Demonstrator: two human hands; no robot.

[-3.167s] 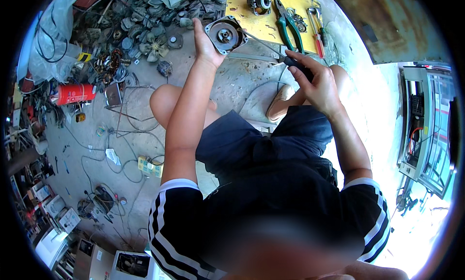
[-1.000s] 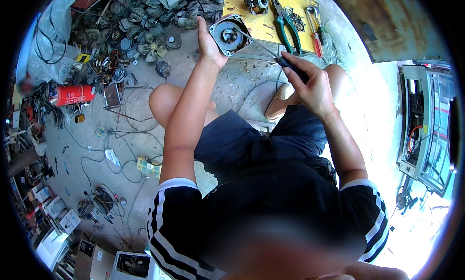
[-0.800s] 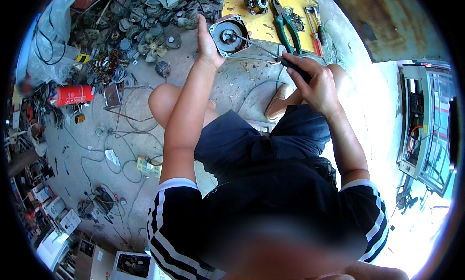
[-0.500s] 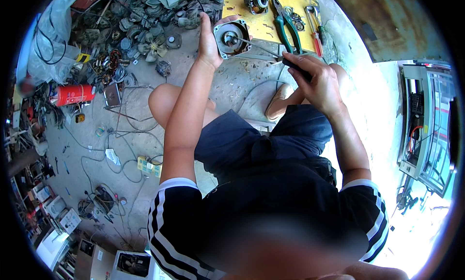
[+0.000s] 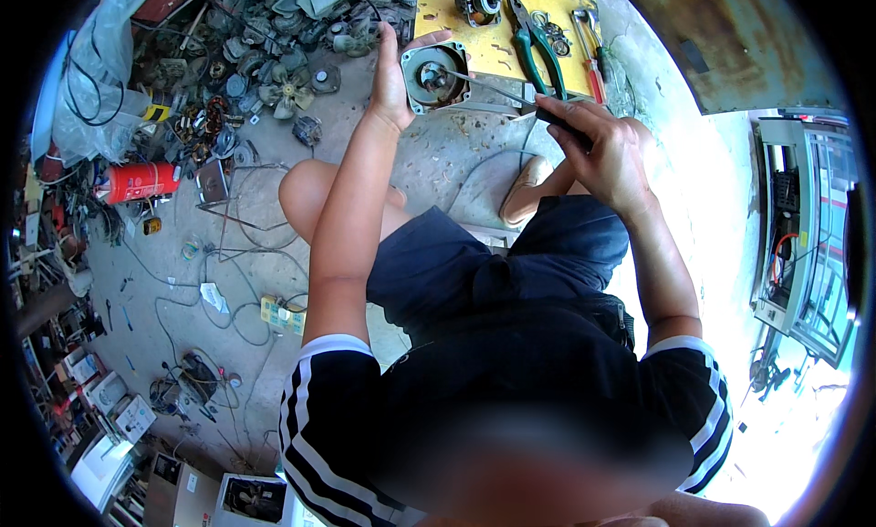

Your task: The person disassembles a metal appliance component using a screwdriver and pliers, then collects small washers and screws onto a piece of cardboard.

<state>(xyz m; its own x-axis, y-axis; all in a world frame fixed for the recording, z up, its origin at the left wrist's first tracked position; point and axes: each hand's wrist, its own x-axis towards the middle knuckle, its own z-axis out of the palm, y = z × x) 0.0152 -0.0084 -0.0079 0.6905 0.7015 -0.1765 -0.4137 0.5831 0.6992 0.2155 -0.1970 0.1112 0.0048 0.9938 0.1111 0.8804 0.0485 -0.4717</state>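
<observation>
My left hand [image 5: 393, 89] is wrapped behind a square metal motor end cover [image 5: 413, 93], whose dished inside faces me with a round hub in the middle. My right hand [image 5: 591, 144] grips the black handle of a long screwdriver [image 5: 497, 91], its thin shaft reaching to the cover's hub. Just beyond, on a yellow board [image 5: 445, 25], lie a motor stator [image 5: 478, 5], large green-handled pliers [image 5: 547, 66], some small rings [image 5: 555, 36] and red- and dark-handled tools [image 5: 595, 77].
Heaped motor parts [image 5: 260, 57] and a clear plastic bag [image 5: 91, 116] fill the upper left, near a red cylinder [image 5: 141, 182]. Cables [image 5: 228, 313] and a power strip [image 5: 283, 317] lie on the floor. A rusty panel [image 5: 693, 43] and a glass-fronted cabinet [image 5: 798, 235] stand at right.
The cover in my left hand has turned a little and sits more squarely, slightly lower. My right hand and screwdriver have shifted slightly to the right.
</observation>
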